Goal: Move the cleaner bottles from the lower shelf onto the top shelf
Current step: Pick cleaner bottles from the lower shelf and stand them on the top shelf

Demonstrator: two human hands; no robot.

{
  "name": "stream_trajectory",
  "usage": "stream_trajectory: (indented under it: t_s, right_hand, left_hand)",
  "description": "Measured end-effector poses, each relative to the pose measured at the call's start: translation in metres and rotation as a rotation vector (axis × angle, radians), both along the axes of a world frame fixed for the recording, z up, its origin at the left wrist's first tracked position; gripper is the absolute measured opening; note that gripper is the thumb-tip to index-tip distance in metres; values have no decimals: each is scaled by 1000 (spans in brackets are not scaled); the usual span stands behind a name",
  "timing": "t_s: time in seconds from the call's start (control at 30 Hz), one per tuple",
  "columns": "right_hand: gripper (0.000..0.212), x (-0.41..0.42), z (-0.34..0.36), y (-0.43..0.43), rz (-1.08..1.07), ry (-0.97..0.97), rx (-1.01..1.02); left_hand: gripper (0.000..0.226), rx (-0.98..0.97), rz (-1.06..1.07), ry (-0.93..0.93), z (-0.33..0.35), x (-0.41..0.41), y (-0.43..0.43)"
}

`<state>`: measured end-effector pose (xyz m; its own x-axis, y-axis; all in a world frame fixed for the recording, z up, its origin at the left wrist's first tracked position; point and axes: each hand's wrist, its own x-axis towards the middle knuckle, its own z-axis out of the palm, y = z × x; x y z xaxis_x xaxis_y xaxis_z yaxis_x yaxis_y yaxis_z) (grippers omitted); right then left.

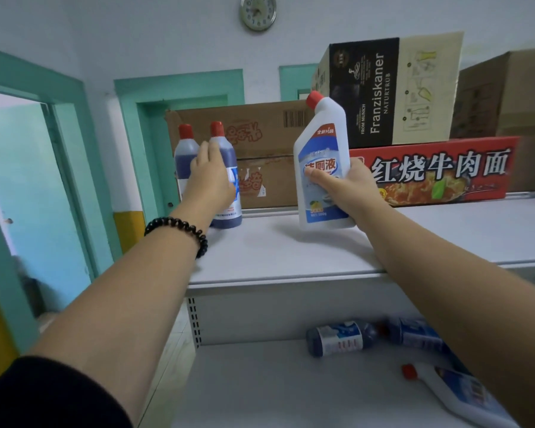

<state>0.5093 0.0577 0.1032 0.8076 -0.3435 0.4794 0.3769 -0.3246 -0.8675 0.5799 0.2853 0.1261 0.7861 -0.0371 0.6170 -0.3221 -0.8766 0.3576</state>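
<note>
Two dark blue cleaner bottles with red caps stand on the white top shelf (291, 251) at its left end. My left hand (210, 177) grips the nearer blue bottle (226, 211); the other blue bottle (184, 149) stands just behind and to the left. My right hand (349, 186) holds a white angled-neck bottle (322, 143), tilted, with its base just at the top shelf's surface. On the lower shelf (260, 381) lie two blue bottles (340, 336) (414, 333) and a white bottle (457, 393), partly hidden by my right forearm.
Cardboard boxes line the back of the top shelf: a brown box (269, 156), a red noodle box (439, 168) and a Franziskaner box (393, 88) stacked on it. A teal doorway (59, 149) opens at the left. A clock (258, 12) hangs on the wall.
</note>
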Motion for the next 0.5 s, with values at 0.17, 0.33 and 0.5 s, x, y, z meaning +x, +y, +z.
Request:
stream_trajectory:
  t_s: [0.17,0.33,0.5]
  right_hand:
    - [56,-27,2,-8,0,-10,40]
    - [60,-83,-2,-41,6,-13,18]
    - [64,-157,-2,-95,-60,-29,11]
  left_hand:
    - [57,149,98,279,-21,-52,-14]
    - [81,470,-27,664,-27,-103,-54]
    - [87,574,-221,618,-31,-134,-130]
